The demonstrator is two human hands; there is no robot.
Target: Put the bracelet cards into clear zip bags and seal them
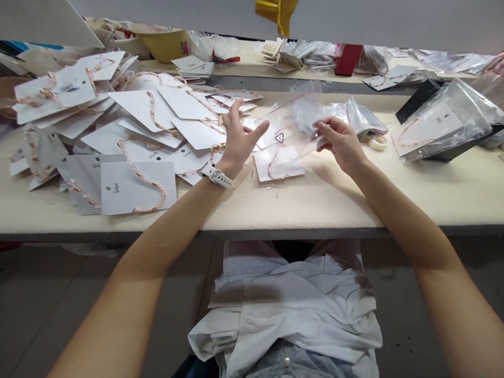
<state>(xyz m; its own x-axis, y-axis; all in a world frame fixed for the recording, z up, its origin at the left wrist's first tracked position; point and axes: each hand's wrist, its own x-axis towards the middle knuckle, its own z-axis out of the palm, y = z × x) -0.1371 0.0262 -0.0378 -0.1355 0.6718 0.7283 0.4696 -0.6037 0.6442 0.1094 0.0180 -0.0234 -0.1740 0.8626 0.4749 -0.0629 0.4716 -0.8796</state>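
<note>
My right hand [334,139] pinches the edge of a clear plastic bag [301,113] printed with a small triangle mark. Through and below the bag shows a white jewelry card [289,165] carrying a beaded bracelet, lying on the table. My left hand [240,139], with a white watch on its wrist, is open, thumb and fingers apart, beside the right edge of a big heap of carded bracelets [137,189]. Nothing shows in that hand. Whether its fingertips touch the cards behind them I cannot tell.
At the right, a black stand [452,149] holds a bagged card [431,128]. More clear bags [362,118] and a roll of tape [378,143] lie nearer the middle. A yellow bowl [163,46] and a red box [348,59] stand at the back. A grey panel [374,23] overhangs the table.
</note>
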